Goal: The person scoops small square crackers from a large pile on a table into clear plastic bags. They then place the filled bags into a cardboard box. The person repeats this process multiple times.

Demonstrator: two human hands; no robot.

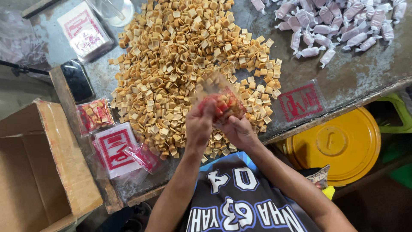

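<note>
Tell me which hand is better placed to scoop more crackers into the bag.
Probably the left hand: it lies over the cracker pile, with a looser hold on the bag. The right hand grips the bag from below, near the table edge.

Around my bench, away from the work in hand

At eleven o'clock a clear plastic tub (116, 10) sits just beside a stack of red-printed empty bags (83, 29); below them, at nine, my dark phone (77, 80) lies on a wooden strip. At one o'clock a heap of pink-wrapped sweets (339, 23) lies well apart. At three, one flat red-printed bag (299, 103) rests near the table edge, above the yellow bucket lid (339, 144) at four. At eight stands an open cardboard box (40, 167), with a filled packet (95, 115) and more printed bags (115, 148) beside it.
</note>
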